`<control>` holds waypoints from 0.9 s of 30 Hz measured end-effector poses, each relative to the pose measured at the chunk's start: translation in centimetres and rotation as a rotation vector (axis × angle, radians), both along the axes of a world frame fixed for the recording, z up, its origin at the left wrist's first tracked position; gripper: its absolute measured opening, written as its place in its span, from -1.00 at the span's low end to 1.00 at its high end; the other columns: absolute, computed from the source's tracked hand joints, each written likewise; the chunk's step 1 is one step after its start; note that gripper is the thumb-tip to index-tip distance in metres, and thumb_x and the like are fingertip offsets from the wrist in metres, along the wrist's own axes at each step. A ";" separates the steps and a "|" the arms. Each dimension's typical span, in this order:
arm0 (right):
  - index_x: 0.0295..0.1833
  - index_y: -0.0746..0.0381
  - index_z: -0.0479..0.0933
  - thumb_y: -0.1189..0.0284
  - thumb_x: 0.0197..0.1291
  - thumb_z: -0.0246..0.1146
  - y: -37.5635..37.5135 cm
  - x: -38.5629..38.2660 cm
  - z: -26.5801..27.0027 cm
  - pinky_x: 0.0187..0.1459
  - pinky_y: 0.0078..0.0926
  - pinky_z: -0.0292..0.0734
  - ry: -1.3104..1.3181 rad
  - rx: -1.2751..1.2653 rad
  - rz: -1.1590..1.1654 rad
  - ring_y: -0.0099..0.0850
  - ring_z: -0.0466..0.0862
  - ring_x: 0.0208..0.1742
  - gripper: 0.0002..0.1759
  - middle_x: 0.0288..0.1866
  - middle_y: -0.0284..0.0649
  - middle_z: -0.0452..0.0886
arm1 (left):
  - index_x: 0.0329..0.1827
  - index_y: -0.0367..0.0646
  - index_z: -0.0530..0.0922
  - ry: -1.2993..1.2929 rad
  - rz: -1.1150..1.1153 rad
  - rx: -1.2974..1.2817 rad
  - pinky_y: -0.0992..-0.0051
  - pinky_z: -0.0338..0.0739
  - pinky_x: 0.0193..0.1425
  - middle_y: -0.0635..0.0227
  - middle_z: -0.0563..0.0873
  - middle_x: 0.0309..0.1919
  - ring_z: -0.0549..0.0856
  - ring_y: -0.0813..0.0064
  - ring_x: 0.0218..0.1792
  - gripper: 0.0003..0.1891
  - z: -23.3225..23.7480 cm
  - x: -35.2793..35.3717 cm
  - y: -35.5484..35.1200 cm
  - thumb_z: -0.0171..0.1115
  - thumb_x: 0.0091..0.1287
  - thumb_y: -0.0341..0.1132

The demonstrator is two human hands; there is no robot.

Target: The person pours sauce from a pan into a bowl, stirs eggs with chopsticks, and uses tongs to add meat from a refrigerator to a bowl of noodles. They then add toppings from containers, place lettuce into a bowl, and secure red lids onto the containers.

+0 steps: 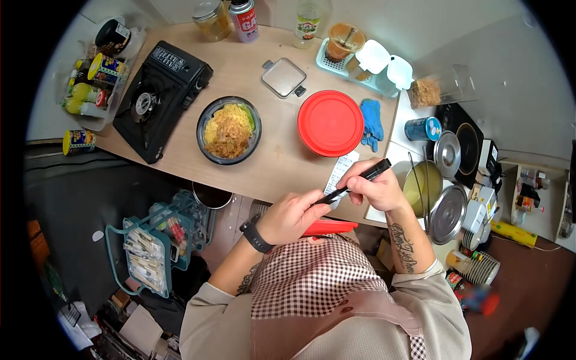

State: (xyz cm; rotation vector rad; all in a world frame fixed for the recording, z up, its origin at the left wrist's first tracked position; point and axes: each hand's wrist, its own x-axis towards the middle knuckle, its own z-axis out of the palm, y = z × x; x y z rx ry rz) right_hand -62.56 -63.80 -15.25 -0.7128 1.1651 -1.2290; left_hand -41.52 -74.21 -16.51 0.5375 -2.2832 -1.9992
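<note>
My right hand (379,189) is closed around a black marker (377,170) held at a slant over the table's front edge. The left hand (294,213), a black watch on its wrist, pinches the marker's lower end; whether the cap is on cannot be made out. A printed paper slip (343,167) lies behind the marker, partly hidden by my hands. Just beyond stands a round container with a red lid (330,123). To its left, a dark bowl (257,144) holds yellow shredded food with brown flakes on top. Something flat and red (327,227) shows below my left hand.
A black portable gas stove (174,72) stands at left. A clear small lid (284,78) lies mid-table, with blue gloves (372,120) beside the red lid. At right are a pot of yellowish liquid (414,186) with utensils and metal lids (448,213). A teal basket (114,252) stands below left.
</note>
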 end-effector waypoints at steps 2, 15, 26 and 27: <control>-0.22 0.35 0.67 0.46 0.34 0.29 0.3 0.0 -0.9 -0.53 -0.62 0.39 -0.043 0.007 -0.033 -0.62 0.51 -0.59 -0.84 -0.57 -0.33 0.57 | -0.26 -0.28 0.47 0.004 0.004 -0.016 0.28 0.41 -0.37 0.04 0.54 -0.53 0.57 0.10 -0.50 -0.80 0.2 -0.2 -0.3 0.18 0.45 -0.32; -0.33 0.27 0.58 0.44 0.32 0.32 0.9 0.6 -1.7 -0.68 -0.66 0.23 0.018 0.138 -0.071 -0.68 0.42 -0.72 -0.83 -0.63 -0.42 0.53 | -0.31 -0.20 0.53 -0.019 -0.032 -0.491 0.12 0.52 -0.39 0.10 0.67 -0.50 0.68 -0.01 -0.43 -0.70 0.2 -0.9 -0.3 0.30 0.38 -0.13; 0.01 0.36 0.68 0.50 0.26 0.31 -1.4 -6.9 -3.6 -0.15 -0.56 0.60 0.662 -0.170 -0.287 -0.54 0.71 -0.24 -0.75 -0.25 -0.23 0.75 | -0.25 -0.32 0.50 -0.311 0.076 -0.129 0.21 0.49 -0.26 -0.11 0.61 -0.42 0.62 -0.13 -0.33 -0.73 -2.9 3.2 -2.6 0.10 0.51 -0.24; 0.01 0.34 0.69 0.49 0.22 0.35 -2.2 -6.1 -4.8 -0.14 -0.60 0.59 0.615 -0.121 -0.295 -0.54 0.71 -0.24 -0.74 -0.22 -0.24 0.76 | -0.25 -0.31 0.50 -0.332 0.103 -0.130 0.21 0.49 -0.27 -0.13 0.61 -0.42 0.63 -0.15 -0.32 -0.73 -3.0 3.1 -2.3 0.11 0.51 -0.24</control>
